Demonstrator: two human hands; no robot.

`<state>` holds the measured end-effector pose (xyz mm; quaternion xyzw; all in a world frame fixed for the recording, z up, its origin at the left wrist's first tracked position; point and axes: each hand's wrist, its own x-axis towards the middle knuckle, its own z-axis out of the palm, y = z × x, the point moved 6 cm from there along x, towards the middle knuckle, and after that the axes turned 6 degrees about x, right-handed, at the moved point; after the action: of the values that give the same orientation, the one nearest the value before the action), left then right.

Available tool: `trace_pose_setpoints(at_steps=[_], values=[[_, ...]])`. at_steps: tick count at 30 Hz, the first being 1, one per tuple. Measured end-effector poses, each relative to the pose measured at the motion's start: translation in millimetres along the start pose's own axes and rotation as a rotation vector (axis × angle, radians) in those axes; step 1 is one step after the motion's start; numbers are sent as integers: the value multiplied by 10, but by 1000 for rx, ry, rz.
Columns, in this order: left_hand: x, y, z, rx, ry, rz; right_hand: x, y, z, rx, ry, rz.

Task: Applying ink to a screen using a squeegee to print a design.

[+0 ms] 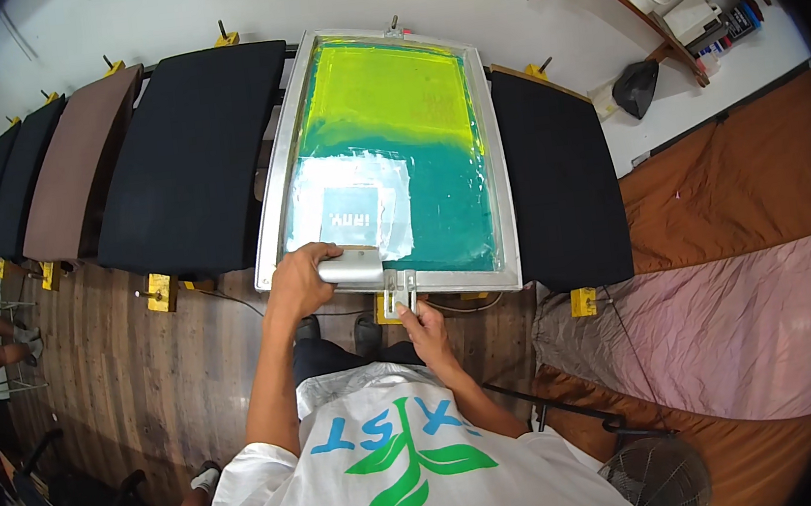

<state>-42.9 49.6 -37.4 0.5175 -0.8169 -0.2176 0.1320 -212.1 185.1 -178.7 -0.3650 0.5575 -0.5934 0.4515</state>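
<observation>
A screen printing frame (498, 164) with a metal rim lies across a dark pallet in front of me. Its mesh (449, 194) is teal, with lime-green ink (383, 87) spread over the far half and a whitish patch (301, 200) at near left. My left hand (300, 282) is wrapped round a silver-handled squeegee (356, 267) at the near end of the frame, above the patch. On the frame's near edge sits a slotted metal bracket (398, 295). My right hand (428, 334) grips its lower end between thumb and fingers; the fingertips are partly hidden.
Black pallets (188, 162) and a brown one (80, 164) stand in a row to the left; another black pallet (561, 177) adjoins on the right. Yellow blocks (162, 292) jut from their ends. A fan (659, 478) stands at lower right. Other people's legs (9, 356) show at far left.
</observation>
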Motion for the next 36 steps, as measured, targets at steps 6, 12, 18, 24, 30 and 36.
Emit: trace_pose_setpoints(at_steps=[6,12,18,24,30,36], values=[[41,-15,-9,18,-16,48,-19,-12,1,-33,42,30],[120,38,-47,99,-136,53,-69,-44,27,-16,152,-12],[154,49,-76,149,-185,125,-107,95,82,42,281,-23],[154,19,-67,174,-174,182,-136,227,121,122,346,49],[160,41,-73,204,-184,199,-158,179,122,83,401,3],[153,79,-120,212,-194,225,-161,97,139,99,387,-29]])
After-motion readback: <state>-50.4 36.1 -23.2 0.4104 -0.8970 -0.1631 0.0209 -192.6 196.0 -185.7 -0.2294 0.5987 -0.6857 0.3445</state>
